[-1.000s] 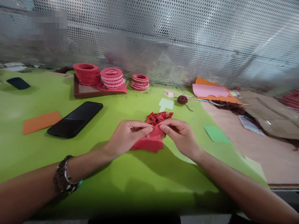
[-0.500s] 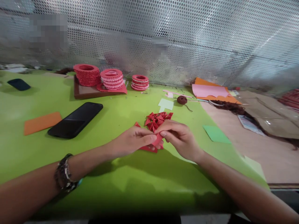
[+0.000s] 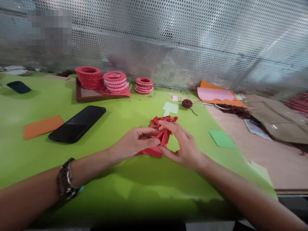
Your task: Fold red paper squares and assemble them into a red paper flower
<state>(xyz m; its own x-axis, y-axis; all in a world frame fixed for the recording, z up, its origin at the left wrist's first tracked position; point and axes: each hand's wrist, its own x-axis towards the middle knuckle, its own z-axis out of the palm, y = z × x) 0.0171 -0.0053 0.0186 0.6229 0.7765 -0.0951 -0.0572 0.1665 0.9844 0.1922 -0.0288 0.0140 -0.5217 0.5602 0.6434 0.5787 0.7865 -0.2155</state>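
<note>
Between my two hands is a folded piece of red paper (image 3: 165, 138), held just above the table. My left hand (image 3: 134, 142) pinches its left side between thumb and fingers. My right hand (image 3: 184, 144) curves round the other side, thumb at the lower edge and fingertips at the top. Below them lie flat red paper pieces (image 3: 152, 152), partly covered by my left hand. Just beyond my fingers sits a cluster of small pointed red folded-paper pieces (image 3: 155, 122), partly hidden by my right hand.
A black phone (image 3: 78, 124) overlaps an orange paper (image 3: 43, 127) on the left. Behind stand stacks of red and pink paper rings (image 3: 89, 78), some on a brown tray (image 3: 80, 97). A brown yarn ball (image 3: 187, 103) and a green paper (image 3: 222, 138) lie to the right.
My right hand has opened from a close pinch into a wider grasp, its thumb lower and its fingers further up. The red paper between my hands now stands more upright.
</note>
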